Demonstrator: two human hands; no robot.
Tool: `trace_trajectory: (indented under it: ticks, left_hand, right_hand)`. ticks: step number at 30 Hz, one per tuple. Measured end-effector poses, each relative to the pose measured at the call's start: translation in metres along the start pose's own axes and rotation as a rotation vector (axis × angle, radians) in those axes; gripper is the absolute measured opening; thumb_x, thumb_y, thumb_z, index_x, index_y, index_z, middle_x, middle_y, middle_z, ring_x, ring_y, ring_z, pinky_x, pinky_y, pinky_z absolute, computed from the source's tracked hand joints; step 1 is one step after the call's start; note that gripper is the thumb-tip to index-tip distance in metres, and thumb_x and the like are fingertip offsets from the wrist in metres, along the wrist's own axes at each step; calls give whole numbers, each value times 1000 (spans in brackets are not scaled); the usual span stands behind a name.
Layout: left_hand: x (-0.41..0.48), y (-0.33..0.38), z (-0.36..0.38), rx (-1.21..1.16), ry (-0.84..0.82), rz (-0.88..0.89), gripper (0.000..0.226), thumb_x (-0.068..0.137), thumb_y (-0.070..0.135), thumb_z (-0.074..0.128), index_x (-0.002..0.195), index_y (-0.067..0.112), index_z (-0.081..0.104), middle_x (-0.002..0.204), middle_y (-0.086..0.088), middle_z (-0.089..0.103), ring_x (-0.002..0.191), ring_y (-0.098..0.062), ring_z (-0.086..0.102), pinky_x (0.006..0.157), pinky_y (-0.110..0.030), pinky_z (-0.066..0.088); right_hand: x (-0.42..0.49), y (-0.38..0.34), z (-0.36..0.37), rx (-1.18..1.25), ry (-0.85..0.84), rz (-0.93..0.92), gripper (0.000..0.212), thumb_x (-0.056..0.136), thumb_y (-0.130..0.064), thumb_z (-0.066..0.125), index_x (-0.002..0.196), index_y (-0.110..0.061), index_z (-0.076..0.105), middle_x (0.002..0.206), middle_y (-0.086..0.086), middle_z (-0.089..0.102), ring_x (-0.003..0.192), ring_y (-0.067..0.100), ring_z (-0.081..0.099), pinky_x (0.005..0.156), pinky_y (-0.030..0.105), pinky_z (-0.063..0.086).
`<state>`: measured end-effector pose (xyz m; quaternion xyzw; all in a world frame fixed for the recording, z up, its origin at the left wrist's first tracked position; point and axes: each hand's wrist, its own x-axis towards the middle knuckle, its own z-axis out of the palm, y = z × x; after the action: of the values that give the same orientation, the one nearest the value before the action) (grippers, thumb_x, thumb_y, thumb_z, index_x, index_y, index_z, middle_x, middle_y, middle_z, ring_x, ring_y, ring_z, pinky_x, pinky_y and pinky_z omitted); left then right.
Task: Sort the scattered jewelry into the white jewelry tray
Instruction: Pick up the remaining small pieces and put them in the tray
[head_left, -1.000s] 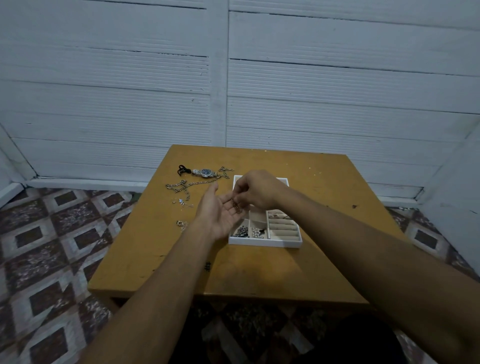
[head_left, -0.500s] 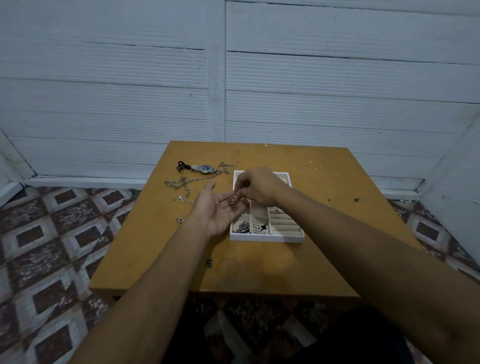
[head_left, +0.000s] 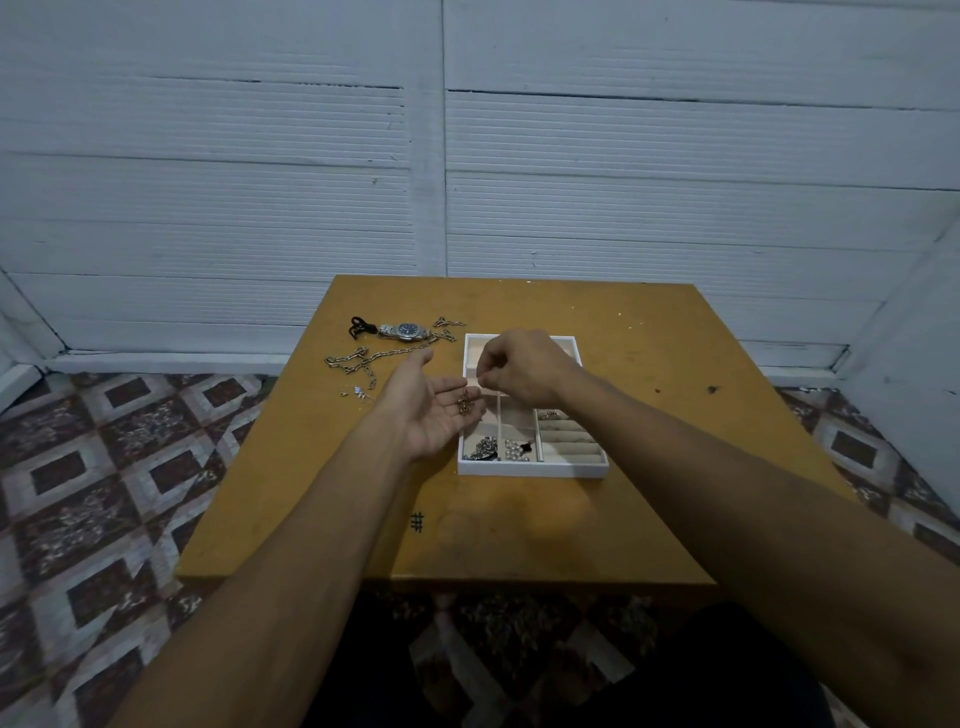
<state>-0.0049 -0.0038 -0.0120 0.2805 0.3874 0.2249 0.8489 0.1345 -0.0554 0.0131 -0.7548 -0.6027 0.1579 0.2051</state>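
Coppery trinkets (head_left: 464, 404) rest on the flat, upturned left hand (head_left: 428, 415) beside the white tray (head_left: 530, 470); the right hand (head_left: 519, 371) has its fingers pinched, whether on anything I cannot tell.

**One head-worn view**

A single wide-angle view is taken from the head, aimed forward and down. The surface (head_left: 519, 545) is framed close, the white jewelry tray (head_left: 530, 470) near centre, wall (head_left: 675, 182) behind and floor (head_left: 104, 467) at both sides.

white tray (head_left: 530, 470), ochre table (head_left: 519, 540) — diamond-patterned floor (head_left: 93, 499)
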Motion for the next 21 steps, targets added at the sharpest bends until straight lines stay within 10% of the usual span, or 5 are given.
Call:
trace_trajectory:
  ticks: [21]
  left_hand:
    - [-5, 0, 12, 196, 16, 30, 66, 100, 46, 38, 141, -6, 37, 141, -26, 46, 130, -37, 45, 112, -41, 36]
  right_hand:
    - [-12, 11, 10, 30, 10, 56, 10, 84, -15, 65, 87, -16, 75, 84, -1, 69, 80, 12, 58, 58, 19, 38]
